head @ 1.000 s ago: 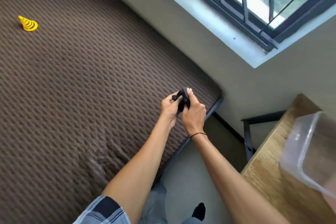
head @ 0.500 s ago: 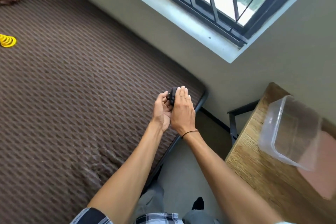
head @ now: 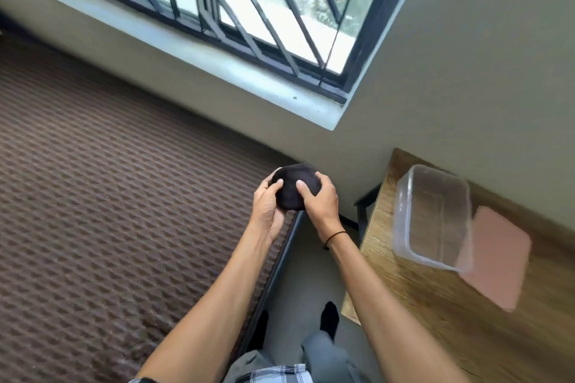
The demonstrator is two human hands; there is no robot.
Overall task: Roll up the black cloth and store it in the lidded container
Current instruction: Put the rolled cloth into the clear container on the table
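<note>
The black cloth [head: 292, 188] is a tight round bundle held in the air over the bed's corner. My left hand [head: 267, 208] cups it from the left and below, and my right hand [head: 320, 200] grips it from the right with the thumb on top. To the right, a clear plastic container [head: 434, 216] stands open on a wooden table [head: 435, 320]. Its pink lid [head: 494, 261] lies flat beside it, partly under its right edge.
A bed with a brown patterned cover [head: 109, 211] fills the left side, its dark frame edge [head: 280, 261] running down the middle. A barred window [head: 249, 9] and beige wall are ahead. My feet in dark socks [head: 329, 317] stand on the narrow floor between bed and table.
The view has swung right and up, bringing the container and lid further in. The cloth now shows as a larger ball between my hands, which have shifted toward the table.
</note>
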